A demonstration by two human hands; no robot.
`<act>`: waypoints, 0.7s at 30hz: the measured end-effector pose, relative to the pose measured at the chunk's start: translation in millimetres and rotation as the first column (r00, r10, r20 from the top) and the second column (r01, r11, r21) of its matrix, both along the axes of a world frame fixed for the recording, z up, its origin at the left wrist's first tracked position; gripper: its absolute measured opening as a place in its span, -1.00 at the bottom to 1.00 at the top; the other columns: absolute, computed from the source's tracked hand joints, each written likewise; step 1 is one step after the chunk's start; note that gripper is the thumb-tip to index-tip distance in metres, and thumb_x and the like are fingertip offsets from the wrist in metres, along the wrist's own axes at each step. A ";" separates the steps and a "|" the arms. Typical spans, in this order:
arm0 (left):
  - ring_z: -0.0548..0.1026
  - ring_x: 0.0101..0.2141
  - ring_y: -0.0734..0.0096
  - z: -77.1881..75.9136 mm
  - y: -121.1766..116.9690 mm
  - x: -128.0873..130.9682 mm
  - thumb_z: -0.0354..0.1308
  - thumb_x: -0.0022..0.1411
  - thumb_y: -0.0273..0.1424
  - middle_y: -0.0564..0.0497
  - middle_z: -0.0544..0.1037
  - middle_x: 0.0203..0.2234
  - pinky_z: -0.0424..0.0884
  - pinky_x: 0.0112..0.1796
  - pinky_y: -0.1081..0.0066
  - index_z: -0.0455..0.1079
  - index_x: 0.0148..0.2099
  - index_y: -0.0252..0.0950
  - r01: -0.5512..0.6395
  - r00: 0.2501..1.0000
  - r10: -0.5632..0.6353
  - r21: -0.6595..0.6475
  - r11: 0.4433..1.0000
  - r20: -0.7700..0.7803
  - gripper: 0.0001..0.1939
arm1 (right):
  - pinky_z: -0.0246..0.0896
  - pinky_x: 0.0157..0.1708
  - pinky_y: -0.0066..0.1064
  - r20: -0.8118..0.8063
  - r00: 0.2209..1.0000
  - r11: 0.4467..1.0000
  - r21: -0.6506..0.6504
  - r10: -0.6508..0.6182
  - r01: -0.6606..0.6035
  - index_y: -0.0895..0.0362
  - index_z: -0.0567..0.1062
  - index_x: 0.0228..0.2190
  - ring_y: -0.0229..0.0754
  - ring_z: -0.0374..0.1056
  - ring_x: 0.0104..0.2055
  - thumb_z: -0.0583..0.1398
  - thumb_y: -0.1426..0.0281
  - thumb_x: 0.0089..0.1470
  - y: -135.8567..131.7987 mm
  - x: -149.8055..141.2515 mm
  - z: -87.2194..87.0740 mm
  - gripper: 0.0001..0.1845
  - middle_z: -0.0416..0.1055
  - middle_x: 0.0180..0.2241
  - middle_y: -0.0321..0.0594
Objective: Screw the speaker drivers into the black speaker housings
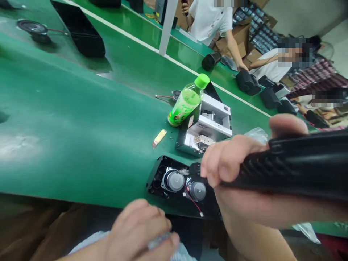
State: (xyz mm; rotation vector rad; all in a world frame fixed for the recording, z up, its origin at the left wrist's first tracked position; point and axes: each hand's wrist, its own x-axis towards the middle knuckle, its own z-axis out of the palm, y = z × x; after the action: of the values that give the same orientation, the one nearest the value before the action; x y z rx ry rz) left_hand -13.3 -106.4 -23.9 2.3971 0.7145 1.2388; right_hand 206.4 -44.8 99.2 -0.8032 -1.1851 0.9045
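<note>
My right hand [231, 163] is wrapped round a black electric screwdriver [293, 163], which points left. The bit end of the screwdriver reaches over a black speaker box [154, 186] lying at the table's near edge; whether it touches anything is unclear. Two round speaker drivers sit in the box, a left driver [175, 181] and a right driver [198, 191]. A red wire [194, 199] with white plugs lies across them. Below the box, my left hand [144, 228] is closed, with something small and greyish at its fingers that I cannot make out.
A silver screw feeder [214, 127] stands behind the box, with a green-capped drink bottle [186, 101] beside it. A small yellow strip [159, 138] lies on the green table [81, 127]. Farther left are another black housing [84, 36] and a loose speaker [32, 27]. Co-workers sit across.
</note>
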 end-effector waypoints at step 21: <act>0.59 0.28 -0.06 -47.0 41.4 -3.9 0.25 0.54 -0.07 -0.22 0.56 0.36 0.52 0.17 -0.07 -0.09 0.65 -0.08 -0.100 0.988 0.053 -0.330 0.939 -0.148 -0.14 | 0.49 -0.43 -0.14 0.073 0.949 0.951 -0.065 0.308 -0.303 -0.04 0.65 0.14 -0.10 0.44 -0.58 0.11 -0.28 0.34 0.3 -25.3 -36.3 -0.27 0.59 -0.48 -0.26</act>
State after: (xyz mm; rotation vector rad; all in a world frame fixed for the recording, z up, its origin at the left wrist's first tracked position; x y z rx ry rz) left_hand -17.2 -65.0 -71.0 2.2003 0.9831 0.8972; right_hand 181.0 -44.5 62.9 -0.7154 -1.3878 1.1703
